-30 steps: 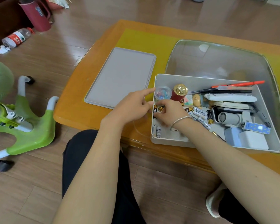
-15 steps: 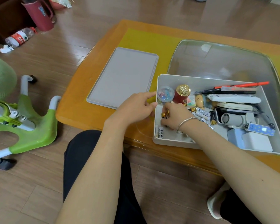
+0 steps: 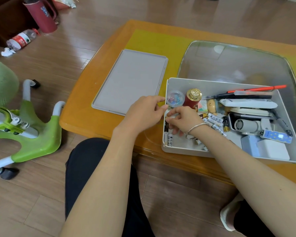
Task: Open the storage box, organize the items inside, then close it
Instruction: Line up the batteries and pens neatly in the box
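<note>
Nearest the camera, the person's dark-clothed lap and both bare forearms reached forward over the wooden floor. The storage box [image 3: 229, 152], grey and open, sat at the near edge of the counter [image 3: 85, 117], toward its right side. The right hand [image 3: 183, 121], a thin bracelet [image 3: 196, 128] on its wrist, was inside the box's left end, its fingers curled down over the batteries [image 3: 214, 119] lying there; whether it actually held one, I could not tell. The left hand [image 3: 143, 113] rested at the box's left wall, its fingers curled and its fingertips touching the rim, pinching nothing that showed.

Just beyond the hands, still in the box, stood a clear round case [image 3: 175, 98] of coloured clips and a red bottle [image 3: 192, 99] with a gold cap. Further right lay pens, an orange marker [image 3: 258, 88], a white remote [image 3: 248, 103], a small white fan [image 3: 246, 125] and a white adapter [image 3: 272, 149].

The box lid [image 3: 130, 81] lay flat on the counter to the left of the box, apart from it. On the floor stood a green chair base [image 3: 32, 130]; further off lay a plastic water bottle [image 3: 20, 40] on its side beside a dark red jug [image 3: 41, 14].
</note>
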